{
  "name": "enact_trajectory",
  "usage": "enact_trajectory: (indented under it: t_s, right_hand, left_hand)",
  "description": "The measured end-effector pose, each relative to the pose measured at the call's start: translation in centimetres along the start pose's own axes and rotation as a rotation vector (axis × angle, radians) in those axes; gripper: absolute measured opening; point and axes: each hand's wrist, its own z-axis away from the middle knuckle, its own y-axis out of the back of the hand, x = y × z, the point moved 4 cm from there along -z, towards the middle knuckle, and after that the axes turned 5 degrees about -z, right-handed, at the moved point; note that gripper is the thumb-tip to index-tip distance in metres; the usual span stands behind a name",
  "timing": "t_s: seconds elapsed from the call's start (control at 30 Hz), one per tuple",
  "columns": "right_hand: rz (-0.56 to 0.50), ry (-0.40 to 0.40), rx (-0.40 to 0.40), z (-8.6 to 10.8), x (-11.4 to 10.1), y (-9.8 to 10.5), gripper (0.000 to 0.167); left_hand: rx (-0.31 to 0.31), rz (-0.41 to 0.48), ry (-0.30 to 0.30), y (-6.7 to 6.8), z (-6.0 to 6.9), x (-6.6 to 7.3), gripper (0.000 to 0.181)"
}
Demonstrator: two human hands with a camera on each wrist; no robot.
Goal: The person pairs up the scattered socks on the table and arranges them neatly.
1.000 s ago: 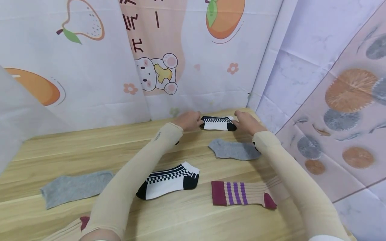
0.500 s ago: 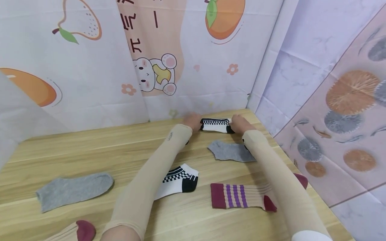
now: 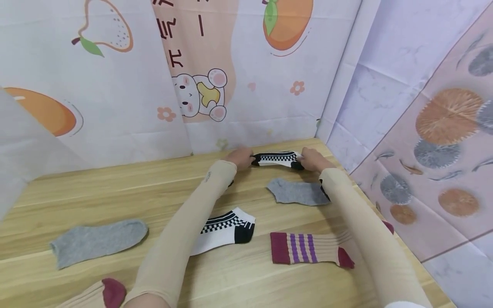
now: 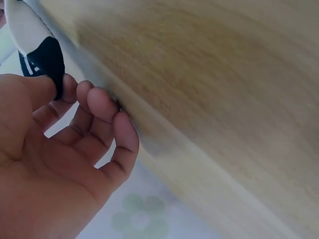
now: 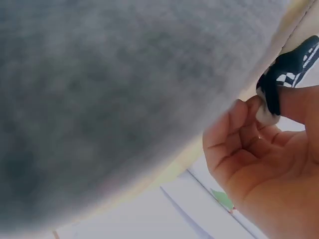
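Note:
At the table's far right end, a black-and-white checkered ankle sock is stretched lengthwise between both hands. My left hand pinches its black toe end. In the left wrist view, the thumb and index finger hold the black tip while the other fingers curl loosely. My right hand pinches the opposite end, beside the black heel. In the right wrist view, thumb and fingers grip the bunched fabric. Just nearer lies a grey ankle sock, partly behind the right wrist.
A matching checkered sock lies mid-table, partly under the left forearm. Another grey sock lies left. Striped maroon-and-beige sock sits front right, partly covered by the right forearm; a similar maroon-tipped one is front left. Curtains border the table.
Both hands have closed from loose fingers beside the sock to a pinch on its two ends. The sock is now pulled straighter, its toe end slightly further left than half a second ago.

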Motion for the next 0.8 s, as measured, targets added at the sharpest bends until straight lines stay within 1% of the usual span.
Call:
enact_trajectory:
  t_s: [0.1,0.2,0.37,0.53,0.7,0.8]
  right_hand:
    - [-0.008,0.022,0.034,0.4,-0.1,0.2,0.021]
    - [-0.021,0.024,0.043,0.6,-0.2,0.4,0.02]
    - [-0.049,0.047,0.078,1.3,-0.8,0.4,0.021]
    - [-0.045,0.071,0.109,2.3,-1.5,0.7,0.02]
    - [-0.056,0.116,0.121,2.8,-2.4,0.8,0.021]
    - [-0.059,0.136,0.127,2.9,-3.3,0.9,0.02]
  left_hand:
    - [0.009,0.004,-0.022,0.2,0.4,-0.4,0.028]
    - [0.027,-0.005,-0.047,0.5,1.0,-0.7,0.028]
    - [0.053,-0.001,-0.069,1.0,2.2,-0.6,0.027]
    - [0.065,-0.003,-0.107,1.3,3.3,-0.6,0.027]
    - [0.075,0.004,-0.1,1.9,4.5,-1.1,0.026]
    - [0.093,-0.002,-0.1,2.4,5.4,-1.5,0.025]
